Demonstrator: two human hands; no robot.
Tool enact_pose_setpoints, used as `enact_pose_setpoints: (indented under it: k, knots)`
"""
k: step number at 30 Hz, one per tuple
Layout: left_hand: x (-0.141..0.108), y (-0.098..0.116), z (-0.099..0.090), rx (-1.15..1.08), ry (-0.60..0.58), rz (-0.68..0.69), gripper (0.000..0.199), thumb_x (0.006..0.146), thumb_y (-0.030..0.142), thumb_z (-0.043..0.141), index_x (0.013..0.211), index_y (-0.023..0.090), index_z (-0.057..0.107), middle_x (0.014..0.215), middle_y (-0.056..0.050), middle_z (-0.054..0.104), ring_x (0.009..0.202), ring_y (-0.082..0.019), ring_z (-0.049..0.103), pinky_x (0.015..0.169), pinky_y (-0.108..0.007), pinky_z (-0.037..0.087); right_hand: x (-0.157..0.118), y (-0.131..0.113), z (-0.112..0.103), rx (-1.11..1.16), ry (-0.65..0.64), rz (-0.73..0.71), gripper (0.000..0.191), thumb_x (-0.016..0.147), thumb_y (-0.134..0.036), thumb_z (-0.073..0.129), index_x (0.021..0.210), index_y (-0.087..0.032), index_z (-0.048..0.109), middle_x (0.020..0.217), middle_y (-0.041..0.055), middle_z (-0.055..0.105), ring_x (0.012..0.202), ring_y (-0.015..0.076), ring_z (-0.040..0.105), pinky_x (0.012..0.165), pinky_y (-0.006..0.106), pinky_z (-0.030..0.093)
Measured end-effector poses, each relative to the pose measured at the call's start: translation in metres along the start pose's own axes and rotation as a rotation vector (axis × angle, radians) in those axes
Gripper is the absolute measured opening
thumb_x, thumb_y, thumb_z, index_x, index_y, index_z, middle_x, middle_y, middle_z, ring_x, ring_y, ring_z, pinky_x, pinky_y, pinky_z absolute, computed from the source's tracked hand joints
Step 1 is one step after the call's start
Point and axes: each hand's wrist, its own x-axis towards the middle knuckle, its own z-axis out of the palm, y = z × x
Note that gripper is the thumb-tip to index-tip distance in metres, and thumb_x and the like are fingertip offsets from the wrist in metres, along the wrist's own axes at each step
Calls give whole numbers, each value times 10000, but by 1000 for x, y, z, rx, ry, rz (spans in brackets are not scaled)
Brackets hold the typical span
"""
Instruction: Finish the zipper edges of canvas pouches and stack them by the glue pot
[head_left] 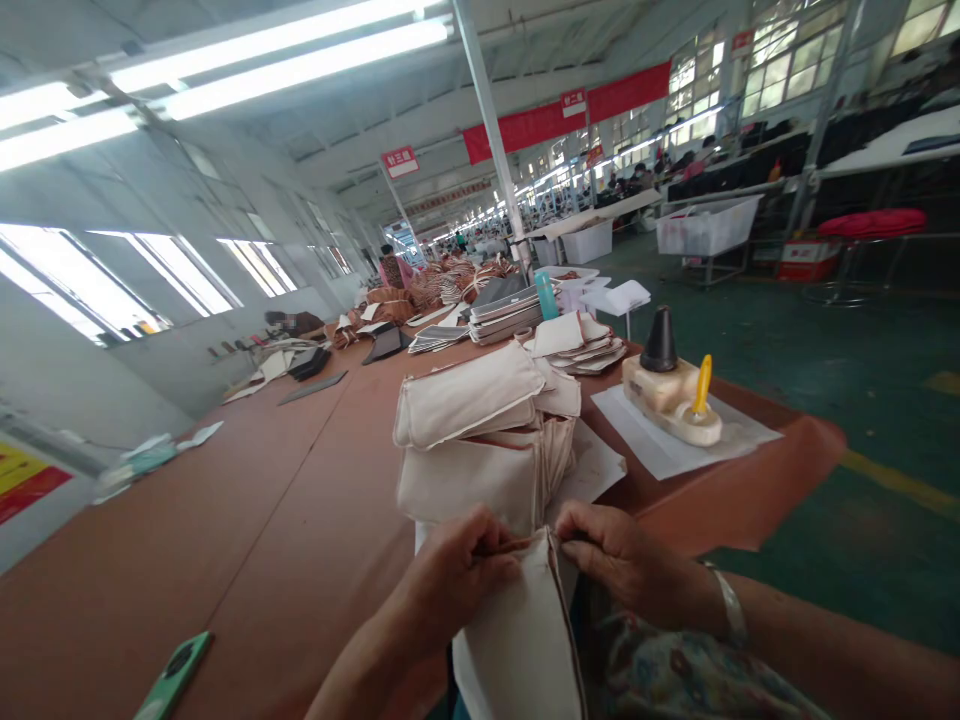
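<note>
My left hand (465, 570) and my right hand (626, 560) pinch the top edge of a cream canvas pouch (517, 645) from either side, and its lower part hangs out of view below the table edge. Directly ahead of my hands, a pile of similar stitched canvas pouches (472, 450) lies on the brown table (247, 560). A green phone (174, 678) rests near the table's front edge, left of my left hand. A metal bangle (727, 615) circles my right wrist.
To the right, a black cone and yellow-handled tool on a cream base (667, 395) stand on white paper. Stacks of panels (506, 315) and a teal bottle (546, 295) lie farther along. White bins (709, 225) stand on the green floor, and people work at distant tables.
</note>
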Motion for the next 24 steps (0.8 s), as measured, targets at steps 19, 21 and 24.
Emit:
enact_pose_setpoints:
  k: [19,21,24]
  knots:
    - [-19,-13,36,-508,-188,-225,321,738,379,796,851,142,612,758,14,541,658,-97,434,586,-201,324,9,-1,9,-324,-133,-209,159,904,-197,389,850,-153,532,780,65,572,691,178,492,635,292,381]
    - [-19,-16,27,-465,-212,-270,332,740,396,789,889,141,636,740,16,545,642,-98,441,572,-203,313,16,-5,6,-84,-204,-9,161,878,-202,396,842,-156,546,733,19,542,647,142,468,599,247,375]
    - [-11,-26,10,-342,-283,-240,341,738,414,782,889,127,677,700,19,538,623,-98,425,552,-205,290,29,-4,8,191,-278,200,137,818,-239,452,803,-157,562,675,-18,471,595,116,404,531,212,330]
